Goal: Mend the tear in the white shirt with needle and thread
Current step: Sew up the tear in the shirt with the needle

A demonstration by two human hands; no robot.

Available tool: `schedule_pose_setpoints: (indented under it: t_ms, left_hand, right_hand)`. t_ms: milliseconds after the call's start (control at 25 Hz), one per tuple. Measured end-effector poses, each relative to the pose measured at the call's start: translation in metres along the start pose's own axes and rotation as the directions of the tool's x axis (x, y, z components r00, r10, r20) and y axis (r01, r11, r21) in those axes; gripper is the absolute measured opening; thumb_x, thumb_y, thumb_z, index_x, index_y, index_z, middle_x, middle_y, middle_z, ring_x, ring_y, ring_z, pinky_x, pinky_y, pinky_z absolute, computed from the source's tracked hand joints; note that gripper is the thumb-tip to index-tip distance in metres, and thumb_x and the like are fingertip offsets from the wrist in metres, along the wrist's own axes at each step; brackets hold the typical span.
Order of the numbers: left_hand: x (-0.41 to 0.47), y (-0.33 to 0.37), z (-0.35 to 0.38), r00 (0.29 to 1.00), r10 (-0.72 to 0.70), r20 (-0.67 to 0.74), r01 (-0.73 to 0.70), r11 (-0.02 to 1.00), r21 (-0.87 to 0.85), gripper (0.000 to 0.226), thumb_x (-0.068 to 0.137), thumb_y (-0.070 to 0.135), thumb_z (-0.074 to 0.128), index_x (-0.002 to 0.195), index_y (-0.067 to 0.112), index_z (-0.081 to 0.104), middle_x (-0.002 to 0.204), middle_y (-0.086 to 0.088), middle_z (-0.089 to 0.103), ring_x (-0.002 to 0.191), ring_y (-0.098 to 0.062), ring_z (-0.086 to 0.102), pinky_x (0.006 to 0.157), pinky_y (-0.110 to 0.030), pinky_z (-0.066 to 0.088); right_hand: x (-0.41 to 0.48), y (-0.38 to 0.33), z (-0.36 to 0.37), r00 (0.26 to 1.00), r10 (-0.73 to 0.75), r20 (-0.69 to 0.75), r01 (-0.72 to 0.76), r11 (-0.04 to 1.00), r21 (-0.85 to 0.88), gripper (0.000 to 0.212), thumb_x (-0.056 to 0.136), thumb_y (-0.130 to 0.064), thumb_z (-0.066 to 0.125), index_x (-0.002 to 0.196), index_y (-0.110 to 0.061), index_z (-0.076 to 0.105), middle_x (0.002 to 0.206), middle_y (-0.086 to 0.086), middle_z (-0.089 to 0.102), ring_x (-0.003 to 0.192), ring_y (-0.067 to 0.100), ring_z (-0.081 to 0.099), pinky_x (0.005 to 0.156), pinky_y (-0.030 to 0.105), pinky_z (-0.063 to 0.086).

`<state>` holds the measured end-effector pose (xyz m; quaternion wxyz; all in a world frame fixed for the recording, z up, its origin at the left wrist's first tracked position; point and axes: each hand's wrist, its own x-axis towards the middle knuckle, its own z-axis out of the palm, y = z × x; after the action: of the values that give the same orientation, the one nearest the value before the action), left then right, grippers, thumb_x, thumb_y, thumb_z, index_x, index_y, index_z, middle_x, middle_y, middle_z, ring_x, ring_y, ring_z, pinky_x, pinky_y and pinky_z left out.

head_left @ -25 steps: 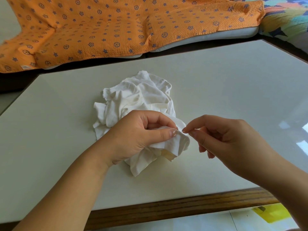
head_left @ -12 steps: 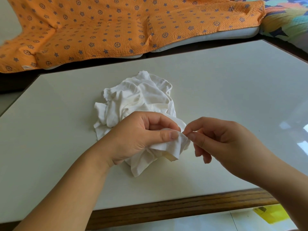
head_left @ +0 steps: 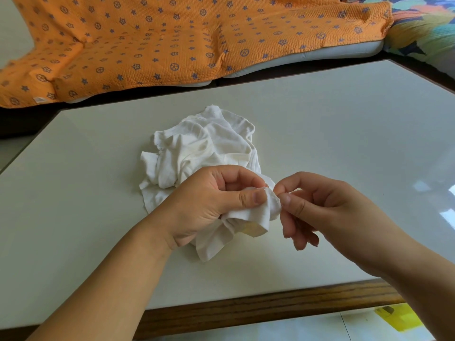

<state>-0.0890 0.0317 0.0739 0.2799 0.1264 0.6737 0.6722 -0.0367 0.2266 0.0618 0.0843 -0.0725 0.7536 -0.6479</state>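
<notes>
The white shirt [head_left: 209, 148] lies in a crumpled heap in the middle of the table [head_left: 344, 143], and everything else is best placed from it. At the shirt's near edge the left hand [head_left: 216, 200] grips a fold of cloth, with the thumb flat on top and the fingers curled under. The right hand [head_left: 320, 207] sits just to the right of that fold. Its thumb and forefinger are pinched together, touching the fold's edge, and the other fingers hang loose below. I take it the pinch is on the needle, but the needle is too fine for me to make out, and so is the thread. The tear must be somewhere in that gripped fold (I can't see it from here).

An orange blanket [head_left: 172, 40] is spread well beyond the shirt's far side. A patterned cushion [head_left: 430, 28] lies off to the far right of it.

Several things could go wrong. The left thumb is right beside the pinch, so a hard push could drive the point into it. The fold looks doubled over, so a stitch might catch a second layer and sew the shirt shut. A sharp tug could pucker the thin cloth. If the pinch slips, the needle could vanish among the folds.
</notes>
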Motion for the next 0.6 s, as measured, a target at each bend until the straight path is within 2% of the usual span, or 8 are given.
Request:
schedule_pose_setpoints:
  t_ms: [280, 400, 480, 560, 600]
  left_hand:
    - [0.0025, -0.0042, 0.004, 1.0, -0.028, -0.012, 0.028, 1.0, -0.011, 0.008, 0.069, 0.019, 0.074, 0.076, 0.017, 0.074, 0.079, -0.003, 0.074, 0.072, -0.014, 0.071, 0.063, -0.021, 0.055]
    - [0.0025, -0.0049, 0.0065, 0.998, -0.057, -0.01, 0.057, 0.998, -0.002, 0.005, 0.072, 0.013, 0.074, 0.077, 0.011, 0.073, 0.077, -0.01, 0.073, 0.068, -0.021, 0.071, 0.063, -0.025, 0.056]
    - [0.0031, -0.0058, 0.0075, 0.997, -0.075, -0.011, 0.075, 0.997, 0.027, 0.008, 0.076, 0.011, 0.073, 0.081, 0.006, 0.072, 0.078, -0.013, 0.073, 0.068, -0.025, 0.07, 0.065, -0.028, 0.058]
    - [0.0038, -0.0079, 0.0079, 0.996, -0.082, -0.025, 0.083, 0.995, 0.059, 0.016, 0.075, 0.016, 0.075, 0.086, 0.005, 0.072, 0.083, -0.017, 0.073, 0.073, -0.026, 0.071, 0.07, -0.031, 0.058]
    - [0.0042, -0.0091, 0.0084, 0.996, -0.085, -0.034, 0.087, 0.993, 0.085, 0.019, 0.073, 0.019, 0.076, 0.086, 0.006, 0.073, 0.086, -0.017, 0.074, 0.077, -0.025, 0.072, 0.073, -0.03, 0.058]
  right_hand:
    - [0.0018, 0.0048, 0.004, 0.999, 0.029, 0.022, -0.029, 0.999, 0.023, 0.013, 0.099, -0.018, 0.047, 0.093, -0.011, 0.057, 0.066, 0.009, 0.069, 0.055, 0.022, 0.061, 0.05, 0.025, 0.044]
    - [0.0007, 0.0051, 0.0054, 0.999, 0.039, 0.037, -0.039, 0.999, 0.007, 0.007, 0.101, -0.01, 0.044, 0.1, -0.012, 0.05, 0.07, 0.01, 0.071, 0.059, 0.021, 0.062, 0.055, 0.026, 0.046]
    - [-0.0009, 0.0052, 0.0062, 0.998, 0.051, 0.025, -0.051, 0.999, -0.017, 0.011, 0.1, -0.007, 0.041, 0.103, -0.015, 0.048, 0.07, 0.009, 0.071, 0.06, 0.019, 0.06, 0.058, 0.025, 0.047]
    - [-0.0012, 0.0032, 0.0087, 1.0, 0.027, 0.003, -0.026, 0.995, -0.091, 0.005, 0.1, -0.022, 0.044, 0.102, -0.02, 0.048, 0.068, 0.007, 0.07, 0.06, 0.022, 0.06, 0.06, 0.027, 0.049]
    - [-0.0005, 0.003, 0.0099, 1.0, 0.014, -0.014, -0.016, 0.987, -0.159, 0.008, 0.098, -0.031, 0.044, 0.099, -0.023, 0.048, 0.067, 0.006, 0.07, 0.06, 0.022, 0.061, 0.06, 0.027, 0.05]
